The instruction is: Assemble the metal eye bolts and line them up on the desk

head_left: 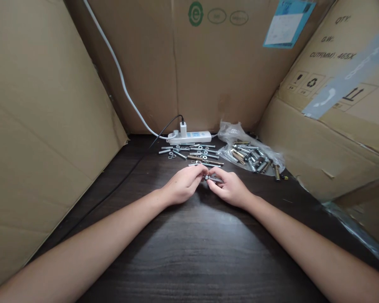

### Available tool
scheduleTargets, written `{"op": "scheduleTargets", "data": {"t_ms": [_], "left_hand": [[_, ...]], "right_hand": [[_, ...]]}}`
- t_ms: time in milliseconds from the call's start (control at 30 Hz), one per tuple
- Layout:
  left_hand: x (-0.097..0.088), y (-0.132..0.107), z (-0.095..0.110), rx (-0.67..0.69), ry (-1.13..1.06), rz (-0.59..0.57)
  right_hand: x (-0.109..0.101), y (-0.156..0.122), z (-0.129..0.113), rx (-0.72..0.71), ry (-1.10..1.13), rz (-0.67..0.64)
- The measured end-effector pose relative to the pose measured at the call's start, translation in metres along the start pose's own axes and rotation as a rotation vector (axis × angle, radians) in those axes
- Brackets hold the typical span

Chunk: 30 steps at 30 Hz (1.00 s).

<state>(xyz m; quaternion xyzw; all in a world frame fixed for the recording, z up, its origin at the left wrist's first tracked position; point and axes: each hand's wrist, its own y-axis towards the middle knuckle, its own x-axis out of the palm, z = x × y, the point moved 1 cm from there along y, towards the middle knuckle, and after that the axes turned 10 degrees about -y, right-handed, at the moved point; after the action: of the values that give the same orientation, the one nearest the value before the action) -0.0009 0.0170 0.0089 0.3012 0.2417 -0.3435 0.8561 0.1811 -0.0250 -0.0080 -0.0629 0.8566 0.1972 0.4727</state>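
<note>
Left forearm (91,240) nearest camera, lower left. Left hand (183,184): fingers curled close, tips at bolt's thicker end; whether gripping, cannot tell. Loose bolts (208,161) just beyond. Metal bolt (215,179) between hands, long axis roughly left-right, shank toward right palm. Right hand (231,188) nearer: thumb and fingers nearly closed, pinching shank. Plastic bag (229,131) beyond, right.
</note>
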Motion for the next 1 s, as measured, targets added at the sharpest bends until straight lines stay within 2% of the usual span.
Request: {"op": "scheduleTargets", "data": {"t_ms": [300,467,567,700,833,1000], "left_hand": [[0.0001,0.0012,-0.0039,-0.048,0.037,-0.018],[-0.0008,0.0027,-0.0046,-0.070,0.087,-0.072],[-0.0001,0.0026,-0.0042,-0.064,0.077,-0.030],[0.0015,0.0007,-0.0045,-0.045,-0.060,0.038],[0.0025,0.0001,-0.0066,0.001,-0.096,0.037],[0.0019,0.0017,-0.0066,-0.044,-0.102,0.019]], "right_hand": [[-0.0019,0.0008,-0.0015,0.014,0.032,-0.009],[-0.0019,0.0002,-0.0007,0.004,0.080,0.003],[-0.0013,0.0006,0.0004,0.003,0.103,0.029],[-0.0007,0.0017,0.0016,-0.003,0.121,0.042],[-0.0014,0.0026,0.0025,0.003,0.113,0.035],[-0.0023,0.0025,0.0014,0.003,0.115,0.032]]}}
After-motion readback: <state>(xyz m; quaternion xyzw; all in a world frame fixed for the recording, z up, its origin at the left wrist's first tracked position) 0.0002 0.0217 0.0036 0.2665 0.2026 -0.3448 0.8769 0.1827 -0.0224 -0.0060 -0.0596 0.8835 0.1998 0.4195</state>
